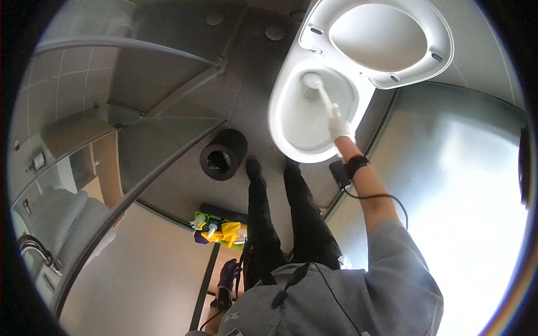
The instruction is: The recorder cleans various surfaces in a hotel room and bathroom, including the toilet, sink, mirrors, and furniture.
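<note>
My right hand (339, 125), in a white glove, grips the handle of a white toilet brush (325, 96). The brush's head (312, 81) is inside the white toilet bowl (290, 143), near its far end. Both the toilet seat (311, 31) and the lid (378, 35) behind it are raised. Low at the picture's left of my legs hangs my left hand (228, 274), in a purple glove, beside a dark strap (239, 271). Whether its fingers hold the strap is not clear.
A black bin (229, 145) stands on the dark tiled floor (176, 176), left of my feet. Behind it, a green caddy (204, 218) carries bottles and a yellow cloth (230, 233). A glass panel (168, 164) borders the left side, a frosted panel (420, 138) the right.
</note>
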{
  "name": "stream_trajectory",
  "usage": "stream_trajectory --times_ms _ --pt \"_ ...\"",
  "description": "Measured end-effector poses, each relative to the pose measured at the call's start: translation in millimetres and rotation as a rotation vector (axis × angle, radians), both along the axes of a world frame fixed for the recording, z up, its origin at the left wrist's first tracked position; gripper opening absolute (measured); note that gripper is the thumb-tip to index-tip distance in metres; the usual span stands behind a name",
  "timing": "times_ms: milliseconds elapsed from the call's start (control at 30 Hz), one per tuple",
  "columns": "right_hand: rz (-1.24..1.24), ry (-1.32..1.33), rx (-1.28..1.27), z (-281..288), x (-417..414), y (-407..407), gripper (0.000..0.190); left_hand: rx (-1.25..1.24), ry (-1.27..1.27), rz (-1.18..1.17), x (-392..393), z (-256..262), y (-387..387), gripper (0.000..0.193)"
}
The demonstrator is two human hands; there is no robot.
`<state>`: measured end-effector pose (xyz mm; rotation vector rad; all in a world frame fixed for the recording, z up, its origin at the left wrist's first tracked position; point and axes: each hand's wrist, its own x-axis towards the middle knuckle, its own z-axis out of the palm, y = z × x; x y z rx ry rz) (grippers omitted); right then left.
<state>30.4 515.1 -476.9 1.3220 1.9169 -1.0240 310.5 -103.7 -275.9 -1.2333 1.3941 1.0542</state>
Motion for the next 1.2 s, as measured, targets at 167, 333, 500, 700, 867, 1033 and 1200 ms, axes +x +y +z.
stream_trajectory --times_ms 167,333,500,700,867,1033,1200 --pt "0.634 -0.156 0.267 9.7 75.1 -45.0 0.057 -0.006 -0.018 -0.084 -15.2 -16.4 -19.8 0.038" --pt "0.517 -0.029 0.179 14.2 11.0 -22.2 0.047 0.043 0.045 -0.091 -47.2 -30.5 -40.7 0.038" --pt "0.139 -0.021 0.482 30.3 81.9 13.6 0.047 0.113 0.094 -0.082 -74.4 -40.5 -66.6 0.037" --pt "-0.325 0.231 0.242 167.1 117.2 -54.7 0.051 0.043 0.003 -0.134 -75.8 -45.7 -111.3 0.03" --pt "-0.505 0.336 0.0 147.1 64.1 -8.4 0.049 0.076 0.04 -0.197 -89.5 -50.0 -116.9 0.029" --pt "-0.45 0.406 0.004 140.4 -18.8 -78.3 0.05 0.062 0.07 -0.227 -97.0 -40.0 -130.1 0.028" --pt "-0.073 0.263 0.089 117.0 -48.0 -77.4 0.053 0.12 0.091 -0.297 -124.4 -42.1 -124.7 0.026"
